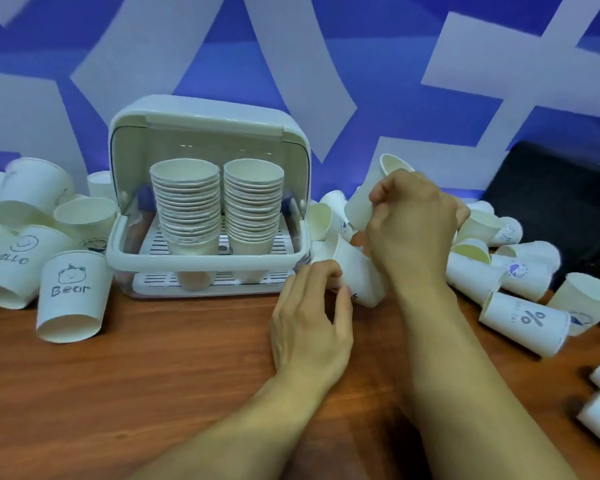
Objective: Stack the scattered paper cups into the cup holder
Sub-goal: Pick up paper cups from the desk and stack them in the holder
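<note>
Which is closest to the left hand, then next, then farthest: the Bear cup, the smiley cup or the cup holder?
1. The cup holder, just left of the left hand.
2. The Bear cup, farther left, standing alone.
3. The smiley cup, far left, in the pile.

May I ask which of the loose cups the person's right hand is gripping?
The tilted cup in the right hand, right of the cup holder, mouth up toward the wall; the left hand pinches a second cup lower down.
</note>
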